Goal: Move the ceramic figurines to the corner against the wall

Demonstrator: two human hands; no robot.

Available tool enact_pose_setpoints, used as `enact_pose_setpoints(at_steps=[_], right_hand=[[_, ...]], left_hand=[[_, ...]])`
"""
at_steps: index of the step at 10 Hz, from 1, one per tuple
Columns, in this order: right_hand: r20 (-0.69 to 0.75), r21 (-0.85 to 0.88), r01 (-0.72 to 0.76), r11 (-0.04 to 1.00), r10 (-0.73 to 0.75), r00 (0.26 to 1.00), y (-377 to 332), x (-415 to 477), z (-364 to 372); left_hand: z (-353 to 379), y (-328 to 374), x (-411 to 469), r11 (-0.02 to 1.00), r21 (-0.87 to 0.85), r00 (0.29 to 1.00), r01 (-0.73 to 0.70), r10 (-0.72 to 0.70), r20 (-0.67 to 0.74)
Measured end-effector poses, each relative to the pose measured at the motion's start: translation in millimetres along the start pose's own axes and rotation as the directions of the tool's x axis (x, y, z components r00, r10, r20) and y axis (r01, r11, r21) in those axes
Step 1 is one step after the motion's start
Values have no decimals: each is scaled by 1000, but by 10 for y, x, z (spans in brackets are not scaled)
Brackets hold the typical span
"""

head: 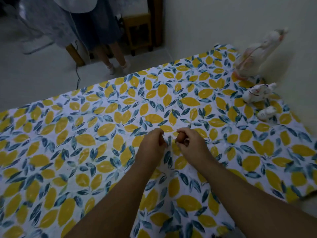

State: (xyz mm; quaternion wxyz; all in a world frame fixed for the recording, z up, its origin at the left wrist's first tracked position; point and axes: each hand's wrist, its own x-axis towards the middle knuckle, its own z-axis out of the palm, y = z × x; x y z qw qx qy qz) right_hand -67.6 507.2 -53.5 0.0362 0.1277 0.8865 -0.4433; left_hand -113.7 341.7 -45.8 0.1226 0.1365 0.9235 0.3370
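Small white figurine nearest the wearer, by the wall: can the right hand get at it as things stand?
Probably, but not freely: the right hand already holds a small brown object in its fingers. The tablecloth between it and the small white figurine is bare, so nothing blocks the path.

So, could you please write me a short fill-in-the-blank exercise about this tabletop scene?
1. The right hand holds a small ____ object.
2. The tablecloth is printed with yellow ____.
3. ____ white figurines stand along the wall: the tall figurine, the middle figurine and the smallest figurine.
4. The left hand is ____ into a fist.

Missing words: brown; lemons; Three; closed
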Motion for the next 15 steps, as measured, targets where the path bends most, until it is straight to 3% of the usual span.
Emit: enact_pose_setpoints(at_steps=[2, 4, 5, 6, 8, 9, 14, 15], right_hand=[[-236, 60, -131, 990, 141, 961, 645, -260, -888], [-465, 218, -300, 929, 369, 805, 1469, -436, -1849], [-581, 236, -328, 915, 403, 707, 1877, -451, -2246], [-619, 241, -349, 906, 421, 663, 2067, -479, -2385], [-587, 275, -344, 898, 440, 679, 2310, -600, -2355], [-571, 254, -349, 902, 431, 699, 2379, -607, -2386], [-554, 218, -388, 896, 441, 707, 2364, -649, -2373], [-592, 184, -380, 907, 411, 694, 2223, -711, -2385]], left_hand=[[429, 936, 311, 955, -70, 949, -288, 295, 108], [1356, 2048, 727, 886, -174, 851, -429, 461, 252], [1925, 2570, 929, 837, -213, 769, -504, 547, 331], [2211, 2792, 1046, 827, -210, 749, -522, 562, 350], [2610, 2889, 1233, 820, -249, 730, -515, 572, 375], [2683, 2845, 1236, 834, -270, 762, -482, 551, 340], [2655, 2809, 1160, 862, -233, 775, -450, 506, 379], [2558, 2794, 1058, 890, -237, 823, -390, 453, 344]])
